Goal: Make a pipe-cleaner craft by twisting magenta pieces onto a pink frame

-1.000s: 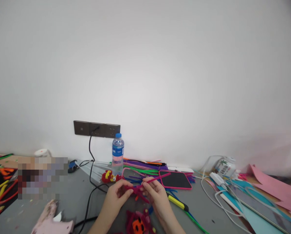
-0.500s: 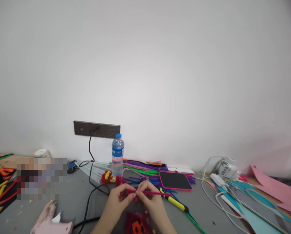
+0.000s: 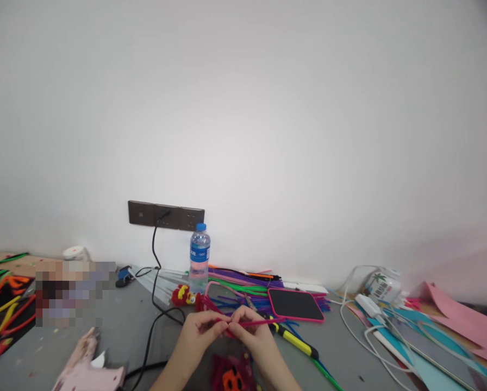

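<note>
Both of my hands meet low in the centre of the head view, thumbs and fingertips pressed close together. A magenta pipe cleaner [image 3: 263,322] is pinched between them, its free end sticking out to the right past the knuckles. My left hand [image 3: 199,332] is closed on its left part, and my right hand [image 3: 250,332] grips it just beside the left fingertips. The exact bend under the fingers is hidden. Below the wrists lies a fuzzy dark red and orange piece [image 3: 232,377], cut off by the lower edge. A red and yellow fuzzy figure [image 3: 182,295] lies beyond my left hand.
Behind my hands are a water bottle [image 3: 200,260], loose pipe cleaners [image 3: 243,287] and a pink-edged phone [image 3: 295,304]. A yellow-black cutter [image 3: 296,341] lies right. Left are a pink glue gun [image 3: 94,374] and black cable [image 3: 149,326]; far right, white cables [image 3: 351,326] and coloured paper [image 3: 457,315].
The view has shifted slightly, so the table things appear a little farther right. The pipe cleaner's free end now tilts up more. Both hands keep their pinch in nearly the same place.
</note>
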The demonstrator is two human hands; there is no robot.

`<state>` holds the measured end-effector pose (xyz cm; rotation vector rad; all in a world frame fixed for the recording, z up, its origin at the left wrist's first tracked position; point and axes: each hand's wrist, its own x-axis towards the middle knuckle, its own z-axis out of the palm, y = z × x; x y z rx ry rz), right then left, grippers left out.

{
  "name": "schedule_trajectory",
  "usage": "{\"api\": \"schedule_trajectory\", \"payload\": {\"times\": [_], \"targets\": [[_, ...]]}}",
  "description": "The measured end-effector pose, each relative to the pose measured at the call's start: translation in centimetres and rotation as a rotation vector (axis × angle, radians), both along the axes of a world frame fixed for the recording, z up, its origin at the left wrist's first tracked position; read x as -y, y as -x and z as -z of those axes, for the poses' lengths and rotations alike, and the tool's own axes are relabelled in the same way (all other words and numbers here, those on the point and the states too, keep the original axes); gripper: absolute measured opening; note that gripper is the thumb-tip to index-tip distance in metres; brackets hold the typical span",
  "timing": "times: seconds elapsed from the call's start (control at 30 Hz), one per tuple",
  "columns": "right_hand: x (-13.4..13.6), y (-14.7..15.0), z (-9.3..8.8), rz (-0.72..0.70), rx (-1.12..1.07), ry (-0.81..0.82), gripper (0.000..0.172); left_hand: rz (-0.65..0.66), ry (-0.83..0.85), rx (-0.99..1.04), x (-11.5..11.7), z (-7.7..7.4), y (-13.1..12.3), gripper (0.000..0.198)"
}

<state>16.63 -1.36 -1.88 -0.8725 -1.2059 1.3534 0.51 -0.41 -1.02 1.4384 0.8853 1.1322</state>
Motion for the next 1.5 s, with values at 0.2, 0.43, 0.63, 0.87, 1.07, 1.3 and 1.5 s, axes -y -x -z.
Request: {"api": "schedule_trajectory", "payload": {"times": [0.2,0.43,0.63,0.87,1.07,1.3,1.5], "targets": [[0.0,-0.4,0.0,0.02,0.038,-0.019,0.032,-0.044,0.002,-0.008,-0.3,0.3,0.3,0.034],[0.3,-0.1,-0.6,-0.002,0.037,-0.056,0.03,-0.063,0.05,0.028,-0.5,0.6,0.3,0.037],[0.3,0.0,-0.5,0.089,0.073,-0.043,0.032,-0.018,0.091,0.134,-0.2,0.6,-0.1,0.032],[0.0,-0.1,0.2,0.051,-0.057,-0.012,0.035,0.013,0.088,0.18,0.0,0.1,0.0,0.027],[-0.1,-0.1,0.6,0.001,-0.142,0.017,0.034,0.03,0.105,0.217,-0.1,0.6,0.2,0.029],[0.2,0.0,-0.2,0.003,-0.135,0.012,0.033,0.014,0.095,0.191,0.2,0.5,0.4,0.03],[0.7,0.2,-0.4,-0.028,-0.177,-0.002,0.029,-0.053,0.032,0.172,0.1,-0.3,0.5,0.026]]}}
